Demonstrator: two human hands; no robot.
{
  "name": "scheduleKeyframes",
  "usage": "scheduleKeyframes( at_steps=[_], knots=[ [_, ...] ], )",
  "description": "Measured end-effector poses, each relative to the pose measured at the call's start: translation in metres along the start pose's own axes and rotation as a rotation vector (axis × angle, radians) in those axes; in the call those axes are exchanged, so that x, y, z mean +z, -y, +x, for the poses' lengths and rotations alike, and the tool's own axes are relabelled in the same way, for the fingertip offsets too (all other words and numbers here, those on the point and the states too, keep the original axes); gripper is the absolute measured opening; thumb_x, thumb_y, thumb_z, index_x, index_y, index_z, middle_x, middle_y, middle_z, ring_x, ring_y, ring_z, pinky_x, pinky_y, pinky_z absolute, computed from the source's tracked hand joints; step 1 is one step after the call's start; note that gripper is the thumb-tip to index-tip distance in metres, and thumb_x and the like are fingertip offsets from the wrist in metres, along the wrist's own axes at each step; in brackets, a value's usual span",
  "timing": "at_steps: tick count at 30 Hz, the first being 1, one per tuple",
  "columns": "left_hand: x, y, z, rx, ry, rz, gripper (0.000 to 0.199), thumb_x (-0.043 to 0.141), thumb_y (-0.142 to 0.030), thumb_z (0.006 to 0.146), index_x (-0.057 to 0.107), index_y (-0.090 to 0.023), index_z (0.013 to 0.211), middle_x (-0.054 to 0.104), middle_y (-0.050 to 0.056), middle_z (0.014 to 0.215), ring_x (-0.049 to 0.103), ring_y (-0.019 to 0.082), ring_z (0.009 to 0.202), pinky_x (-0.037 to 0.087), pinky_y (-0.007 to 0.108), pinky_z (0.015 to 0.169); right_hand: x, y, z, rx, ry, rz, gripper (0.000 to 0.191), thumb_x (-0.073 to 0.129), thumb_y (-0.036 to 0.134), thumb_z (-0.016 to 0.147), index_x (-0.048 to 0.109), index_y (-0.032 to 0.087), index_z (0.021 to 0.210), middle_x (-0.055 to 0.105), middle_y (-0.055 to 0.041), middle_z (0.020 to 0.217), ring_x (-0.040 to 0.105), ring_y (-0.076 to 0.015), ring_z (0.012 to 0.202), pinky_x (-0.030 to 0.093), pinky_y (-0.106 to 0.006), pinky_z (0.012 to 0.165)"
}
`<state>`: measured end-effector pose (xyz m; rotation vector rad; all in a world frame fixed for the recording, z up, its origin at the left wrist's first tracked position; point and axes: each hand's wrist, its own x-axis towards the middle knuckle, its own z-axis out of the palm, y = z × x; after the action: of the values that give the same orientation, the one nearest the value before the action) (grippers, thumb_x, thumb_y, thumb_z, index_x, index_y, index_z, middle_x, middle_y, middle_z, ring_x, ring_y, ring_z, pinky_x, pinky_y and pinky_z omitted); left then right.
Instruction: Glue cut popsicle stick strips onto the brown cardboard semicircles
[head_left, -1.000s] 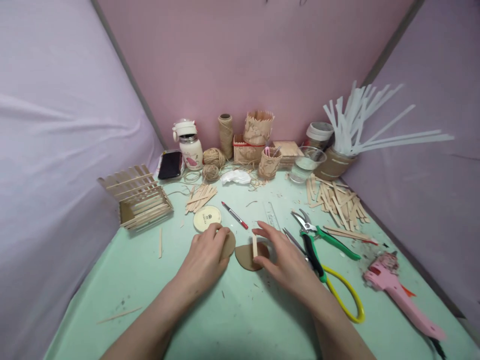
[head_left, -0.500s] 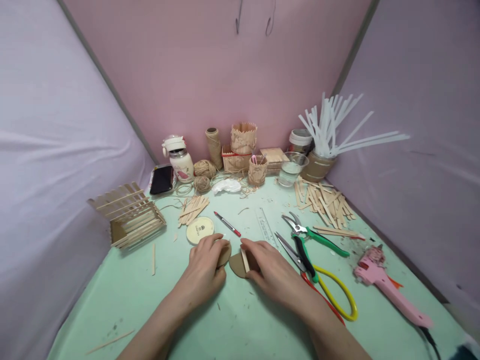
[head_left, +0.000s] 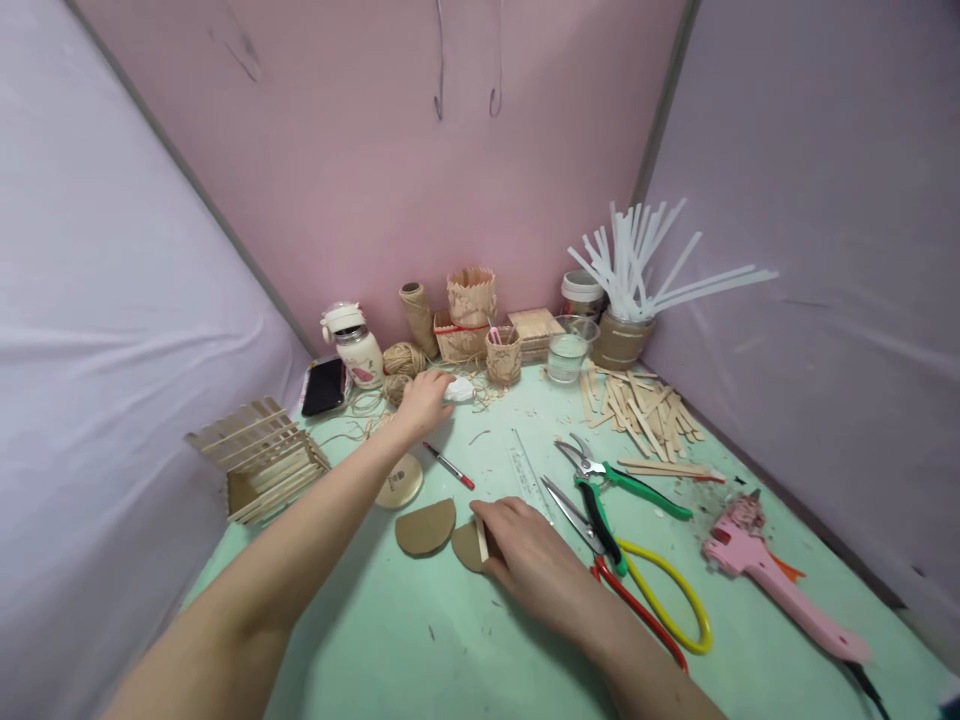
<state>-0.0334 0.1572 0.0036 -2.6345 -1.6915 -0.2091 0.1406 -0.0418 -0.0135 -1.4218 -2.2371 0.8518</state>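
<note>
Holding a wooden stick (head_left: pixel 482 541), the right hand's grip (head_left: pixel 525 550) is partly spread.

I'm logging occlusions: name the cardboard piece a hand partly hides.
The right cardboard piece, partly behind the right hand; the left cardboard piece lies in full view.

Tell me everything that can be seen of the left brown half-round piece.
The left brown half-round piece looks like cardboard, with a nearly straight far edge and a curved near edge. It lies flat on the green table; no hand touches it. A similar piece, partly covered by the right hand, is close on its right; whether they touch is unclear.
</note>
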Motion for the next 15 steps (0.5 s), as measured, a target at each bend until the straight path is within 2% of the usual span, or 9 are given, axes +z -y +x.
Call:
scheduleKeyframes(
  at_steps=[2, 3, 6, 9, 11, 13, 15],
  knots=[
    [0.004, 0.001, 0.019, 0.018, 0.037, 0.044, 0.050, 0.055, -0.014, 0.081, 0.058, -0.020, 0.130, 0.059, 0.014, 0.134, 0.049, 0.031, 0.125, 0.041, 0.042, 0.096, -0.001, 0.000, 0.000, 0.006, 0.002, -0.003, 0.047, 0.052, 0.006, 0.081, 0.057, 0.016, 0.127, 0.067, -0.0097, 0.116, 0.055, -0.0251, 0.112, 0.041, -0.033, 0.092],
    [0.004, 0.002, 0.024, 0.027, 0.066, 0.064, 0.045, 0.051, -0.011, 0.083, 0.062, -0.022, 0.125, 0.064, 0.012, 0.126, 0.053, 0.028, 0.120, 0.041, 0.040, 0.095, -0.001, 0.000, 0.001, 0.008, 0.004, -0.007, 0.046, 0.053, 0.006, 0.081, 0.058, 0.016, 0.126, 0.067, -0.0094, 0.116, 0.055, -0.0255, 0.111, 0.042, -0.034, 0.092],
    [-0.003, 0.012, 0.033, 0.013, 0.137, 0.140, 0.026, 0.050, -0.013, 0.084, 0.074, -0.018, 0.094, 0.070, 0.014, 0.107, 0.056, 0.029, 0.113, 0.038, 0.043, 0.095, -0.001, -0.001, 0.001, -0.002, 0.012, -0.018, 0.042, 0.053, 0.005, 0.081, 0.060, 0.016, 0.121, 0.068, -0.0083, 0.114, 0.056, -0.0258, 0.108, 0.042, -0.034, 0.091],
    [-0.012, 0.018, 0.039, -0.039, 0.198, 0.203, 0.017, 0.059, -0.012, 0.077, 0.075, -0.015, 0.079, 0.071, 0.016, 0.102, 0.055, 0.034, 0.113, 0.037, 0.047, 0.097, 0.000, -0.003, 0.001, -0.015, 0.022, -0.023, 0.040, 0.055, 0.005, 0.081, 0.061, 0.017, 0.119, 0.068, -0.0078, 0.111, 0.057, -0.0261, 0.105, 0.043, -0.034, 0.089],
    [-0.013, 0.016, 0.047, -0.074, 0.237, 0.214, 0.015, 0.061, -0.016, 0.076, 0.076, -0.018, 0.080, 0.073, 0.013, 0.100, 0.058, 0.033, 0.110, 0.039, 0.047, 0.096, 0.000, -0.004, 0.001, -0.011, 0.012, -0.027, 0.042, 0.056, 0.004, 0.081, 0.060, 0.017, 0.122, 0.068, -0.0082, 0.112, 0.057, -0.0266, 0.106, 0.042, -0.035, 0.090],
    [-0.009, 0.007, 0.059, -0.114, 0.251, 0.206, 0.021, 0.057, -0.024, 0.084, 0.076, -0.020, 0.090, 0.073, 0.010, 0.100, 0.062, 0.030, 0.106, 0.043, 0.043, 0.093, 0.000, -0.005, 0.002, -0.003, 0.000, -0.028, 0.045, 0.056, 0.004, 0.081, 0.059, 0.017, 0.124, 0.068, -0.0084, 0.113, 0.057, -0.0268, 0.107, 0.042, -0.035, 0.090],
    [-0.001, -0.004, 0.072, -0.171, 0.243, 0.213, 0.027, 0.052, -0.029, 0.090, 0.074, -0.016, 0.099, 0.071, 0.012, 0.104, 0.063, 0.030, 0.106, 0.046, 0.043, 0.093, 0.001, -0.006, 0.002, -0.003, -0.007, -0.030, 0.046, 0.055, 0.004, 0.080, 0.059, 0.017, 0.124, 0.068, -0.0081, 0.112, 0.057, -0.0269, 0.106, 0.042, -0.035, 0.089]
  ],
)
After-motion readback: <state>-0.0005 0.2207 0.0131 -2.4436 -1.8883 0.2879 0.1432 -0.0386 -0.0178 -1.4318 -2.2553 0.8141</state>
